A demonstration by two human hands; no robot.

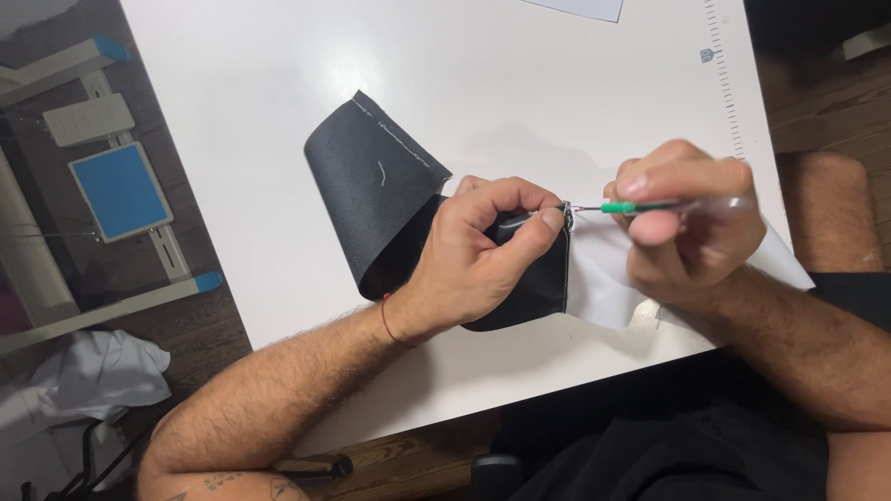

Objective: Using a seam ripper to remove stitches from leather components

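A piece of black fabric [371, 190] lies folded over on the white table [520, 83], with a line of pale stitching along its far edge. My left hand [478, 255] pinches the fabric's right edge between thumb and fingers. My right hand [691, 223] grips a small seam ripper with a green collar and clear handle [640, 206]; its metal tip touches the stitched edge at my left fingertips. A white fabric piece [603, 278] lies under the black one and my right hand.
A printed ruler scale [724, 83] runs along the table's right edge. A paper corner [580, 7] sits at the far side. Left of the table stand a white frame with blue pads [121, 190] and a crumpled white cloth [102, 371] on the wooden floor.
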